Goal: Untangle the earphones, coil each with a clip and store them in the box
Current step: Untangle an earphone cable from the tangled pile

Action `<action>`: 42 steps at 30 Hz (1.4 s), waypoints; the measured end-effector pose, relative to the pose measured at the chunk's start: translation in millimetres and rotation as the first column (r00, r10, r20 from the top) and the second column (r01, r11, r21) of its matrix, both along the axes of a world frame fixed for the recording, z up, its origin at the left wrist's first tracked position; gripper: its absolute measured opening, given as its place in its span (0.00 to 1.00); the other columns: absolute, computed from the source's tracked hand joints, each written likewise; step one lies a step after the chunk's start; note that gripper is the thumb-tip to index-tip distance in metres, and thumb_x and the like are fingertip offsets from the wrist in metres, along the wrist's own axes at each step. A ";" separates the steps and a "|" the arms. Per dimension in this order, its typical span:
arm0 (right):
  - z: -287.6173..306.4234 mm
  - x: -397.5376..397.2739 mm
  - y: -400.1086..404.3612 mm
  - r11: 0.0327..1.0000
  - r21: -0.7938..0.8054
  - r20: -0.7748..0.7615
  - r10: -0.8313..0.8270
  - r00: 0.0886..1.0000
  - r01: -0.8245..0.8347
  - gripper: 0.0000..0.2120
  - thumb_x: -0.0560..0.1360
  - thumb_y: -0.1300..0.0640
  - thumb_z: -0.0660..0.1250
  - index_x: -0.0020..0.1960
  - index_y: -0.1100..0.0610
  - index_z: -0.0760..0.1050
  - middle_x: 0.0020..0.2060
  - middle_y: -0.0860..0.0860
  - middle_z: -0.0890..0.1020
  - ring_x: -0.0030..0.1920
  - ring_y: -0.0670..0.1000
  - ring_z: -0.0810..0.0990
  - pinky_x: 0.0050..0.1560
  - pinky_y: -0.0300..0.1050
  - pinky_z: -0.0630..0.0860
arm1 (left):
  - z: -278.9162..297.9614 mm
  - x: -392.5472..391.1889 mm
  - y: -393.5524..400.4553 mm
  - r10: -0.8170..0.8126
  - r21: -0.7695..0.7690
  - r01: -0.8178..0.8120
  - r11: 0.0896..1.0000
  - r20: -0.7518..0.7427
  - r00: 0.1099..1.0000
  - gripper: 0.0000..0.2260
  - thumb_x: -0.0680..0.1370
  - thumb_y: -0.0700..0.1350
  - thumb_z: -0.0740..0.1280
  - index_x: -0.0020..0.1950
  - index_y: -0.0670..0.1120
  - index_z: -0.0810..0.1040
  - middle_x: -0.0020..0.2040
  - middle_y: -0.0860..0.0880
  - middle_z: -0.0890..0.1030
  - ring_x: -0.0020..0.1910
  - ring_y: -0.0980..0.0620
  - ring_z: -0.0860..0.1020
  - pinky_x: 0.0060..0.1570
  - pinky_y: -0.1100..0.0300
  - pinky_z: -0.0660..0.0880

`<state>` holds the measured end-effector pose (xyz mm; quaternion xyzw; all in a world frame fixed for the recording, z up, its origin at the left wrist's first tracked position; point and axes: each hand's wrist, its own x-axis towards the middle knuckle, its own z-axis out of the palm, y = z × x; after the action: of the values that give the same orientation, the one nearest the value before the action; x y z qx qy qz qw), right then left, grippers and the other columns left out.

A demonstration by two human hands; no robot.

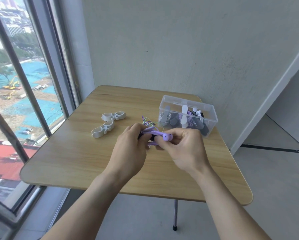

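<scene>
Over the middle of the wooden table [86, 158] my left hand [130, 149] grips a bundle of purple earphone cable [151, 131]. My right hand [181, 148] pinches the purple earbuds [167, 136] at the bundle's right end. Something dark shows between my hands, partly hidden by the fingers. Just behind my hands lies a tangle of purple and green cables [147, 122]. Two white clips [113, 115] [102, 129] lie to the left. At the right stands a clear plastic box [212, 122] with several coiled, clipped earphones inside.
The table stands in a corner against a grey wall [162, 40], and a large window [15, 101] runs along its left side. The table's right edge and near edge drop to a grey floor [275, 179]. One table leg [175, 215] shows below.
</scene>
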<state>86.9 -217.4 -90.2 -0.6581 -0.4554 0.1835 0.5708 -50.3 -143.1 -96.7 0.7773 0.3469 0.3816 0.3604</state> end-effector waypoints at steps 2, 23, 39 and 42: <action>-7.3 0.8 2.2 0.999 0.026 -0.050 0.029 0.998 -0.028 0.02 0.74 0.64 0.74 0.43 0.61 0.85 0.38 0.58 0.87 0.44 0.65 0.85 0.49 0.65 0.81 | 1.2 -1.8 -0.3 0.013 0.004 -0.013 1.000 0.009 1.000 0.08 0.82 0.41 0.63 0.50 0.52 0.79 0.43 0.52 0.82 0.45 0.53 0.80 0.43 0.59 0.75; -20.1 -6.5 12.6 0.991 0.051 -0.303 0.130 0.944 -0.120 0.08 0.75 0.72 0.69 0.43 0.66 0.71 0.38 0.58 0.86 0.41 0.59 0.87 0.46 0.53 0.84 | -3.2 -2.2 -10.2 0.101 -0.187 -0.096 0.978 0.015 0.995 0.13 0.83 0.45 0.61 0.42 0.47 0.81 0.27 0.48 0.81 0.25 0.57 0.76 0.29 0.63 0.72; -24.0 -9.8 8.8 0.984 0.111 -0.345 0.168 0.923 -0.138 0.10 0.75 0.73 0.69 0.49 0.60 0.82 0.42 0.57 0.87 0.39 0.56 0.87 0.42 0.42 0.82 | 10.3 -16.4 3.5 -0.148 -0.247 0.089 0.965 -0.231 0.962 0.09 0.82 0.49 0.61 0.44 0.46 0.72 0.30 0.46 0.84 0.29 0.50 0.83 0.36 0.53 0.78; -24.7 -12.8 12.2 0.982 0.115 -0.441 0.185 0.878 -0.150 0.10 0.74 0.75 0.69 0.51 0.64 0.81 0.43 0.59 0.87 0.39 0.58 0.86 0.45 0.46 0.83 | 11.2 -22.0 8.0 -0.162 -0.285 0.109 0.952 -0.169 0.972 0.09 0.82 0.48 0.60 0.44 0.45 0.72 0.33 0.44 0.84 0.29 0.46 0.83 0.43 0.42 0.80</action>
<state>74.1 -205.2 -114.9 -0.5334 -0.3732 0.3615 0.6675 -72.3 -135.1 -85.5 0.7750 0.3750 0.2281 0.4548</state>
